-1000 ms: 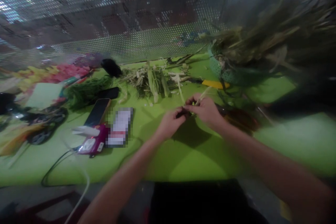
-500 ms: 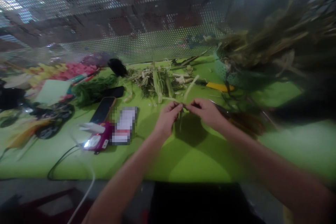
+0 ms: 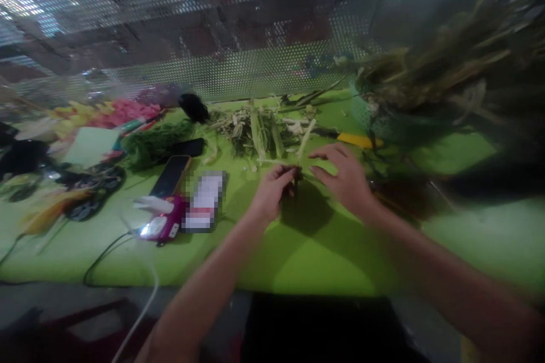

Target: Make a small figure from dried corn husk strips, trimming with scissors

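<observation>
Left hand (image 3: 275,193): thumb and fingertips pinched together on a pale, narrow, ribbon-like plant strip (image 3: 306,139), which slants up from the pinch on the near side of the loose heap of pale green stalks and dry brown plant scraps (image 3: 255,130). A thin dark stem (image 3: 297,181) hangs below the same fingertips (whether it joins the strip is hidden). Right hand (image 3: 344,178): thumb and fingers spread, close to the strip's lower end, gripping nothing visible.

Judgement: the step in hand appears to be fine finger work on the strip, the left hand steadying. A next move calls for a firm left pinch and a precise right-hand regrip low on the strip.

Further out: right of the heap, a yellow-handled tool with a dark end (image 3: 360,140), then a round green perforated basket (image 3: 361,110) piled with dried plant matter. Left of the heap and nearer, a dark-screened phone with a brown edge (image 3: 171,177) and a magenta plastic block (image 3: 164,224).

Change: half a second ago the right fingertips were closed beside the left ones; now they have parted. The heap has not changed noticeably.
</observation>
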Tool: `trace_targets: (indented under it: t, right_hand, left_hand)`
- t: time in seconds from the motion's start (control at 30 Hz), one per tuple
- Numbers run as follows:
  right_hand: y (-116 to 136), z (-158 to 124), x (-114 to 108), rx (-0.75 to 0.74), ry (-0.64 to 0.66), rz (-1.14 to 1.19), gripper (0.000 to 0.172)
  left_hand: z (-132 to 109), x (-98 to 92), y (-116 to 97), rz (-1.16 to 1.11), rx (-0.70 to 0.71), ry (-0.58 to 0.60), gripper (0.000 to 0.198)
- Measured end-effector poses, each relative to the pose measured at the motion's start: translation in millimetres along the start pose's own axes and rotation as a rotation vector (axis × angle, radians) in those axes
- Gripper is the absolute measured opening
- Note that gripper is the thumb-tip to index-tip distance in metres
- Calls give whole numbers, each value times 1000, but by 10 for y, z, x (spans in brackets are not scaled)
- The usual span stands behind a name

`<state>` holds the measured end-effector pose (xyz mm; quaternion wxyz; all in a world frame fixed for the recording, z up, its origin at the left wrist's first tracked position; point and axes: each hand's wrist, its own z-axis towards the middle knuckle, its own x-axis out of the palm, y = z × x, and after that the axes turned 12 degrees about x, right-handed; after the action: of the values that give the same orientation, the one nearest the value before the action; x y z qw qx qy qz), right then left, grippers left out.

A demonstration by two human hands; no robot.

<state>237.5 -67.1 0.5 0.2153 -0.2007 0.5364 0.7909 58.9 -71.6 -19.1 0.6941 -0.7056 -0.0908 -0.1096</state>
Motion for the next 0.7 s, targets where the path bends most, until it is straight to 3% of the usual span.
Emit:
trace_targets:
  t: [0.2, 0.37, 0.57, 0.7]
  right_hand:
    - [15, -56, 64, -235, 151, -150, 15]
    - [-25, -130, 195, -409, 215, -404, 32]
    - [58, -240, 284, -560, 286, -610, 28]
    - [110, -255, 253, -640, 262, -640, 23]
  left_hand:
    - [8, 34, -12, -116, -11, -59, 24]
    - [8, 45, -28, -202, -48, -110, 19]
    - [4, 27, -6, -158, 0, -50, 23]
    - [10, 11, 28, -151, 26, -6, 25]
